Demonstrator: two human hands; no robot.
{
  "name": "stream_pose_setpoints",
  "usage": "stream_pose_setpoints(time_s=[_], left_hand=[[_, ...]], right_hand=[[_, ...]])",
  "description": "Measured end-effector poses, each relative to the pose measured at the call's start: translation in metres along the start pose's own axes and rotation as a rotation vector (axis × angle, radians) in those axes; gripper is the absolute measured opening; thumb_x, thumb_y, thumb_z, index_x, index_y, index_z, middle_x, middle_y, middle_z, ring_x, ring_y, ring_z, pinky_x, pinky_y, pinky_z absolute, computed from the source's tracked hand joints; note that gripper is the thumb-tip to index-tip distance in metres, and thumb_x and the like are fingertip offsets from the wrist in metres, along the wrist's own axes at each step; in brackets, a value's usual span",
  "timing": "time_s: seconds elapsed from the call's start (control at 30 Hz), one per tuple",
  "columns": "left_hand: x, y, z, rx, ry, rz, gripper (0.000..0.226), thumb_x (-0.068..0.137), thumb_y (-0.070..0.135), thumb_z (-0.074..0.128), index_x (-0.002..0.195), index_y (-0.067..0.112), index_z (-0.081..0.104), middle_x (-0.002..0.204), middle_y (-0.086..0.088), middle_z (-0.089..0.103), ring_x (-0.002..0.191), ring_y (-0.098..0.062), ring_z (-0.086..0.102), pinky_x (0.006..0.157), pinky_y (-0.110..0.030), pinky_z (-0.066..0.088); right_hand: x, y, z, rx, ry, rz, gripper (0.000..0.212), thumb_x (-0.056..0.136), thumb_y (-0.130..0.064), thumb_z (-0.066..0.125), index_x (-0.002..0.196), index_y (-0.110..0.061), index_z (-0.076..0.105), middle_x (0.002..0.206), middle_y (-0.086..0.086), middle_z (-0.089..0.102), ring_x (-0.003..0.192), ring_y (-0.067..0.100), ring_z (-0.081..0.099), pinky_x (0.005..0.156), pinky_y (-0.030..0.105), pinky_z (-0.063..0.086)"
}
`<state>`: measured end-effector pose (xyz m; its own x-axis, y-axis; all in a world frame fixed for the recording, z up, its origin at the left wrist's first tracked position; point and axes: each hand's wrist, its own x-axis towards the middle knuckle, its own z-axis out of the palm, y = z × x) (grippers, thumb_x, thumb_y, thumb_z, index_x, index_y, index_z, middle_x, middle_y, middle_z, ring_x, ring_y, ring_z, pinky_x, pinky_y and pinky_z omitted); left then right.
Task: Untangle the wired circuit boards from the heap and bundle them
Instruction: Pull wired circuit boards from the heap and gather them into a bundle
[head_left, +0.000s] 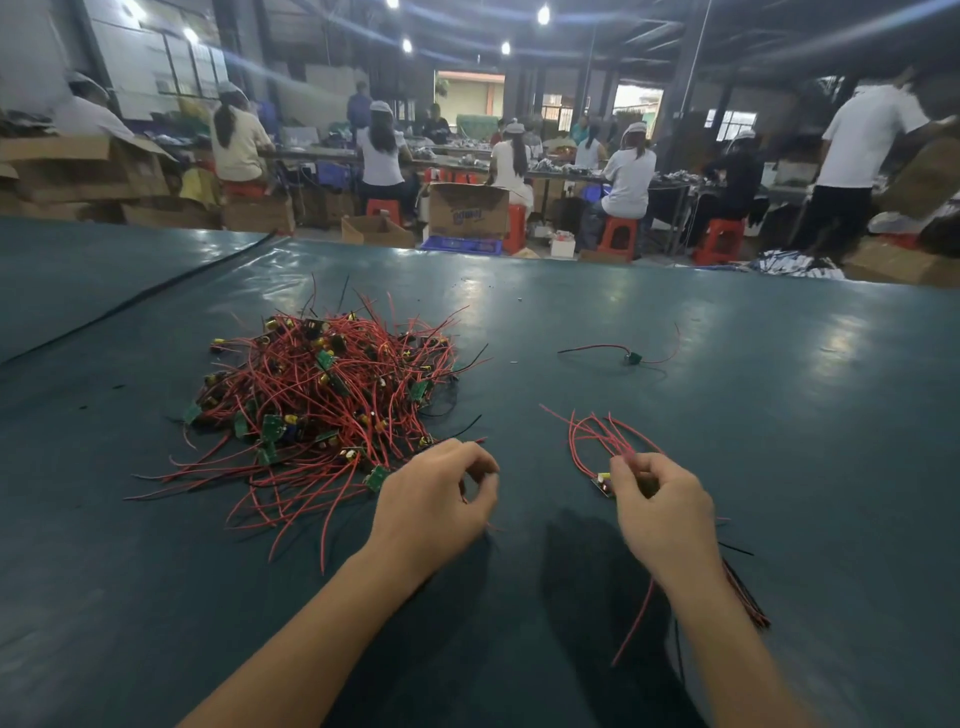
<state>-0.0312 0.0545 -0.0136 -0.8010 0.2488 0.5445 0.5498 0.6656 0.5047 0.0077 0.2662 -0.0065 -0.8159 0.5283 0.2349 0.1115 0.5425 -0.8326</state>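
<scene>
Right grip (665, 514) is clenched round a small bundle of boards (603, 484), so the boards sit right at the thumb. Red wires fan up past the fingers and trail down under the wrist. Left grip (441, 499) is curled up just beside the heap (322, 384), at its near right edge. Can't tell if it's actually got a wire. One lone board (632, 357) lies farther back on the tabletop (779, 415), well apart.

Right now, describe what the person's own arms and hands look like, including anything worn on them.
The left hand and right hand are bare: no gloves, rings or bands show. The left forearm and right forearm are uncovered too, with no sleeve, watch or marking down to the picture's lower edge.
</scene>
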Motion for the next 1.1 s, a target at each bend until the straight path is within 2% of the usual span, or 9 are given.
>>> stream_pose_setpoints(time_s=[0.1,0.3,0.4,0.53,0.7,0.83,0.93,1.03,1.1], left_hand=[[0.005,-0.012,-0.005,0.222,0.058,-0.009,0.009,0.082,0.022,0.066,0.090,0.023,0.070,0.091,0.009,0.064,0.083,-0.016,0.060,0.073,-0.032,0.045],[0.005,-0.029,-0.011,0.483,-0.069,-0.218,0.030,0.080,0.023,0.055,0.109,0.029,0.059,0.117,0.005,0.049,0.109,-0.020,0.043,0.092,-0.035,0.031],[0.003,-0.030,-0.009,0.541,-0.152,-0.263,0.035,0.085,0.021,0.050,0.119,0.028,0.051,0.127,0.003,0.043,0.117,-0.023,0.041,0.097,-0.037,0.034],[0.002,-0.029,-0.007,0.560,-0.179,-0.262,0.036,0.089,0.016,0.048,0.123,0.027,0.049,0.127,0.001,0.045,0.117,-0.024,0.042,0.095,-0.038,0.037],[0.003,-0.026,-0.007,0.420,-0.176,-0.250,0.043,0.085,0.004,0.050,0.122,0.027,0.050,0.126,0.003,0.044,0.114,-0.021,0.040,0.093,-0.034,0.038],[0.006,-0.014,-0.008,0.206,-0.032,-0.060,0.047,0.079,-0.005,0.053,0.120,0.017,0.058,0.121,-0.002,0.051,0.108,-0.024,0.046,0.092,-0.036,0.042],[0.007,0.002,-0.008,0.060,0.110,0.195,0.042,0.074,-0.013,0.061,0.110,0.009,0.065,0.112,-0.006,0.057,0.103,-0.023,0.053,0.092,-0.030,0.044],[0.002,0.018,-0.005,-0.074,0.107,0.376,0.033,0.076,-0.009,0.067,0.105,0.006,0.068,0.110,-0.008,0.059,0.102,-0.023,0.056,0.091,-0.028,0.045],[-0.003,0.025,0.000,-0.150,0.049,0.484,0.032,0.078,-0.005,0.070,0.108,0.005,0.066,0.113,-0.012,0.059,0.103,-0.025,0.058,0.089,-0.031,0.048]], right_hand=[[-0.006,0.002,0.004,-0.306,0.013,-0.046,0.030,0.092,-0.036,0.061,0.120,-0.025,0.063,0.100,-0.008,0.064,0.100,0.020,0.056,0.071,0.032,0.042],[-0.009,-0.001,0.004,-0.486,0.068,-0.107,0.034,0.094,-0.033,0.059,0.126,-0.023,0.063,0.116,-0.003,0.064,0.114,0.024,0.045,0.073,0.033,0.040],[-0.010,-0.002,0.004,-0.405,0.084,-0.178,0.031,0.092,-0.025,0.062,0.121,-0.019,0.067,0.114,0.000,0.067,0.108,0.026,0.048,0.083,0.037,0.042],[-0.015,-0.005,0.012,-0.185,0.025,-0.308,0.021,0.090,-0.016,0.066,0.109,-0.016,0.072,0.102,-0.003,0.068,0.098,0.021,0.051,0.077,0.028,0.040],[-0.016,-0.002,0.021,-0.133,-0.070,-0.377,0.017,0.090,-0.017,0.065,0.104,-0.016,0.074,0.095,-0.008,0.067,0.095,0.017,0.054,0.080,0.027,0.044],[-0.016,0.000,0.025,-0.091,-0.067,-0.398,0.015,0.089,-0.015,0.066,0.102,-0.015,0.075,0.092,-0.009,0.067,0.090,0.014,0.058,0.078,0.032,0.051],[-0.018,-0.004,0.027,0.037,-0.099,-0.427,0.007,0.089,-0.017,0.069,0.087,-0.018,0.075,0.077,-0.010,0.067,0.073,0.006,0.061,0.067,0.021,0.050],[-0.027,-0.012,0.032,0.215,-0.270,-0.390,0.036,0.092,-0.038,0.060,0.068,-0.012,0.069,0.059,0.001,0.062,0.054,0.010,0.053,0.055,0.038,0.046],[-0.035,-0.020,0.034,0.423,-0.388,-0.303,0.050,0.091,-0.050,0.054,0.066,-0.008,0.066,0.058,0.003,0.058,0.055,0.016,0.048,0.053,0.037,0.039]])
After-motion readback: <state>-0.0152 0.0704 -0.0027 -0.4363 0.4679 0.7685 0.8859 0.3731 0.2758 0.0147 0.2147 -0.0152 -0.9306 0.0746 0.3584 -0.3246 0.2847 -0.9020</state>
